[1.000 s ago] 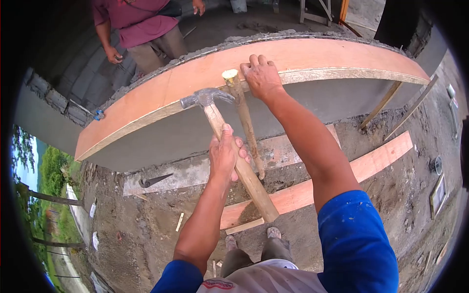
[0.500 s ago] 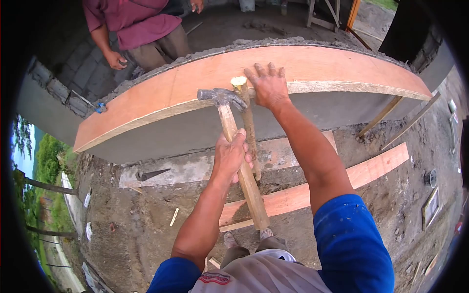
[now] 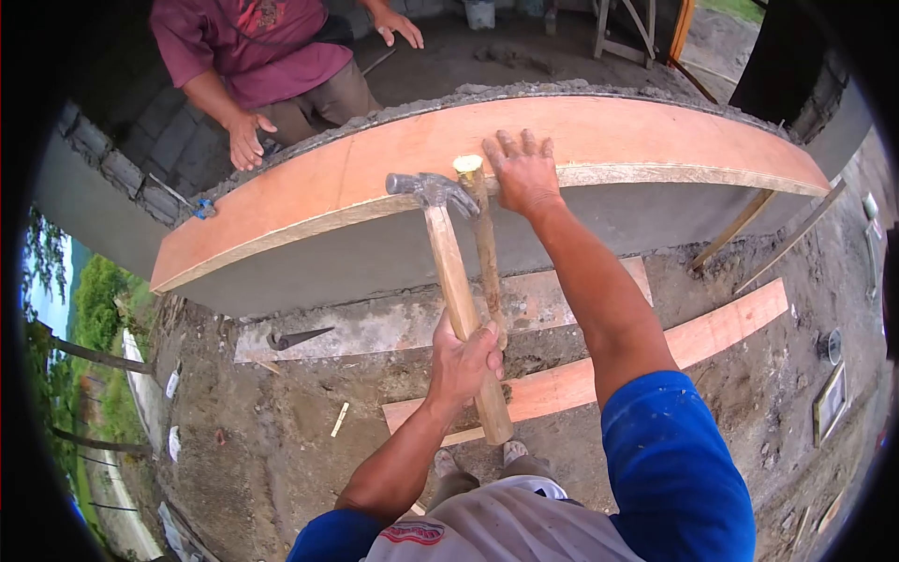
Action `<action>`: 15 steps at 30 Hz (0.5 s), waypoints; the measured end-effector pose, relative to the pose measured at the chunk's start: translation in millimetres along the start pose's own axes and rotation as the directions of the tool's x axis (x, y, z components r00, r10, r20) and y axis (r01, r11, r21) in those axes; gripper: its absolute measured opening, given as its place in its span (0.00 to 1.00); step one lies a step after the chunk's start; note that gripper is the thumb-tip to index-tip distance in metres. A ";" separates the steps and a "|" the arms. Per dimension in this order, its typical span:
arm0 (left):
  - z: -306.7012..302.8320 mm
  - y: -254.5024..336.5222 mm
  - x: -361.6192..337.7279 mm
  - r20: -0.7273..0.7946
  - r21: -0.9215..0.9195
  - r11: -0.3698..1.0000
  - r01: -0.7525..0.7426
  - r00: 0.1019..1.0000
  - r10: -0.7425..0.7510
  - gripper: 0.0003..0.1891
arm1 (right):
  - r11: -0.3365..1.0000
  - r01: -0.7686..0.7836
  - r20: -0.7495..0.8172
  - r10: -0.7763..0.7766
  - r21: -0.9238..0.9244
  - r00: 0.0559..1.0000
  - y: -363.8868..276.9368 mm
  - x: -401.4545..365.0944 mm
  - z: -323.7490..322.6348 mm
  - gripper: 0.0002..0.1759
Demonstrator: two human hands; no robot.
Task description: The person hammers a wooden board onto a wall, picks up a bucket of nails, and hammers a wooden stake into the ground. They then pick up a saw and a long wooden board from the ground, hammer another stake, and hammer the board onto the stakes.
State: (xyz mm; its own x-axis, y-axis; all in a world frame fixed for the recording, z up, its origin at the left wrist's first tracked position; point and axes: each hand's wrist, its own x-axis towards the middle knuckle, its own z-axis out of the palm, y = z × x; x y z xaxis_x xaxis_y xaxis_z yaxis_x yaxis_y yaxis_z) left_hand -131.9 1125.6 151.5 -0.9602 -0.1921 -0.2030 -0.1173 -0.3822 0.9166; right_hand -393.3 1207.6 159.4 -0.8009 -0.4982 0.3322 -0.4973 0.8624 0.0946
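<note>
My left hand [image 3: 464,362] is wrapped around the wooden handle of a claw hammer [image 3: 447,248], low on the grip. The hammer's metal head lies up near the board's front edge, just left of a round wooden stick [image 3: 486,253]. That stick stands upright under the edge, its pale cut top showing. My right hand [image 3: 524,173] rests flat with fingers spread on the long reddish plywood board [image 3: 375,155]. The board runs along the top of a grey plastered wall [image 3: 599,215].
Behind the wall is a person in a maroon shirt [image 3: 253,56], both hands apart from the board. On the dirt lie a plywood strip [image 3: 693,334], a stained plank [image 3: 534,295] and a dark pointed tool [image 3: 300,338]. Slanting wooden props [image 3: 735,228] stand at the right.
My left hand has slid down the hammer's handle toward its butt end. My right hand stays on the board. The other person's hands have moved and opened.
</note>
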 end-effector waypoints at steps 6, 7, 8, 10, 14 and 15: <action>-89.6 97.9 76.4 -0.162 0.715 0.679 -0.165 0.906 0.390 0.13 | 1.000 0.004 -0.026 -0.004 0.006 1.000 -0.1 0.7 -0.6 0.40; -108.0 130.9 84.0 -0.137 0.906 0.417 -0.070 0.885 0.446 0.11 | 1.000 0.007 -0.031 -0.006 0.008 0.999 -0.5 1.8 -1.8 0.40; -122.5 163.5 95.7 -0.095 0.983 0.185 0.006 0.873 0.478 0.12 | 1.000 0.009 -0.033 -0.009 0.011 0.999 -0.1 1.2 -2.1 0.39; -130.6 216.0 120.8 0.019 0.972 -0.215 0.094 0.882 0.472 0.17 | 1.000 0.007 -0.043 -0.006 0.015 0.999 -1.0 -1.0 0.8 0.38; -104.1 252.8 157.5 0.008 0.903 -0.400 0.156 0.925 0.380 0.17 | 1.000 0.021 -0.084 -0.021 0.001 0.996 1.1 2.8 1.8 0.36; -98.8 247.9 162.9 0.029 0.913 -0.386 0.131 0.924 0.381 0.17 | 1.000 0.025 -0.085 -0.025 0.002 0.996 0.5 0.5 3.1 0.35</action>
State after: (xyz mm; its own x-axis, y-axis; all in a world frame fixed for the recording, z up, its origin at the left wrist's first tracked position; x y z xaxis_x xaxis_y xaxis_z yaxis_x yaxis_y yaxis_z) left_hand -292.4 910.2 311.7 -0.9393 -0.2970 0.1718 -0.3118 0.9479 -0.0657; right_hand -395.0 1207.5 156.7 -0.7572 -0.5102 0.4079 -0.5178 0.8495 0.1014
